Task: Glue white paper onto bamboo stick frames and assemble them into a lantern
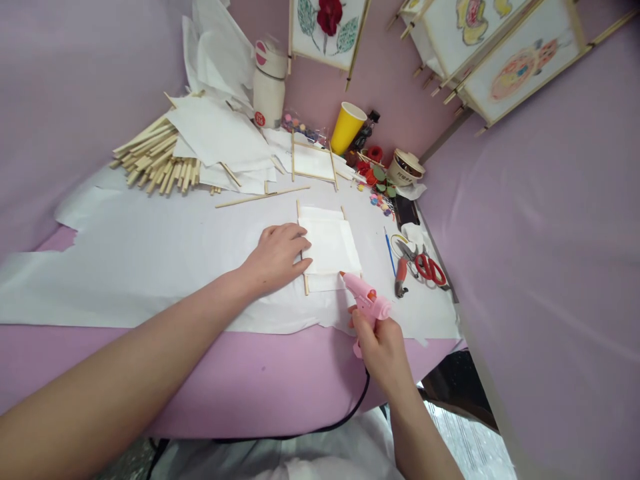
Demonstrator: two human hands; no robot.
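A pink hot glue gun [367, 297] is gripped in my right hand [383, 343], its orange nozzle at the lower edge of a white sheet. That sheet [333, 247] lies over a small frame of wooden sticks [307, 285] flat on the table, with stick ends poking out at the corners. My left hand [283, 253] rests at the frame's left side, fingers apart, the tips on the stick and the paper's edge. Whether the nozzle touches the paper or hovers just above it, I cannot tell. A black cord hangs from the gun's handle.
Wooden sticks [155, 160] and white sheets [220, 130] are heaped at back left. Behind stand another frame [314, 162], a bottle [269, 87] and a yellow cup [347, 127]. Pliers [401, 277] and red-handled scissors [430, 269] lie right. Decorated lanterns [525, 73] hang above.
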